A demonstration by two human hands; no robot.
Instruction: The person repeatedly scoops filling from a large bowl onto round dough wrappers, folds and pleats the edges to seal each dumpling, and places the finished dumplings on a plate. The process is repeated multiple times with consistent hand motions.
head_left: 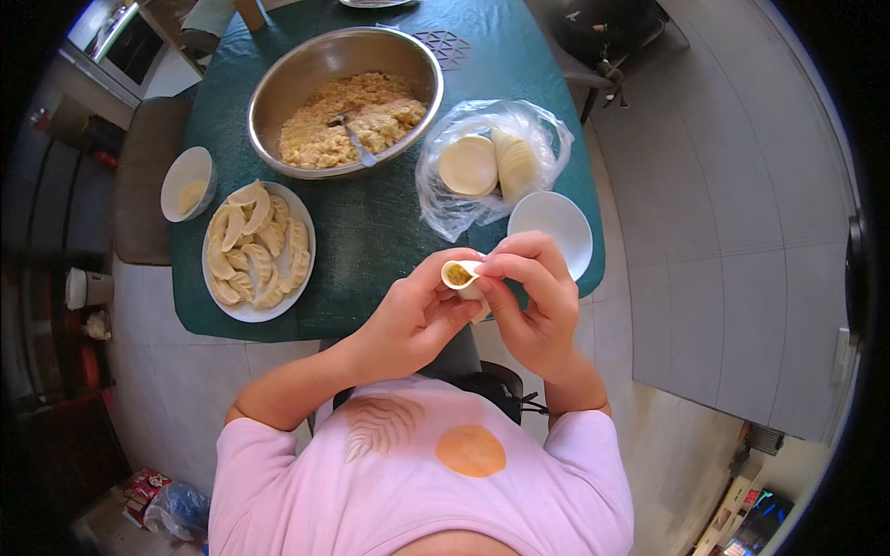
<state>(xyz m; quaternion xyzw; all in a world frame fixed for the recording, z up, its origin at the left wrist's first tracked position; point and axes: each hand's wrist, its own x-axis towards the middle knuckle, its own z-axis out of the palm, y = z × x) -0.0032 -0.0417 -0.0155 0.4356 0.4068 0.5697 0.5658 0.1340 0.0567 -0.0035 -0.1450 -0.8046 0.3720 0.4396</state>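
Home dining area; green-covered table (371, 232), dumplings (260, 266), cushioned chair (148, 185), tiled floor (190, 394)

Head-worn fisheye view, facing down, near the table (366, 227)

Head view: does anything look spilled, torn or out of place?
Nothing stands out. The steel bowl sits upright with filling inside; the dumplings lie on their plate. The wrapper between left hand and right hand is open at one end, filling showing, without visible tears.
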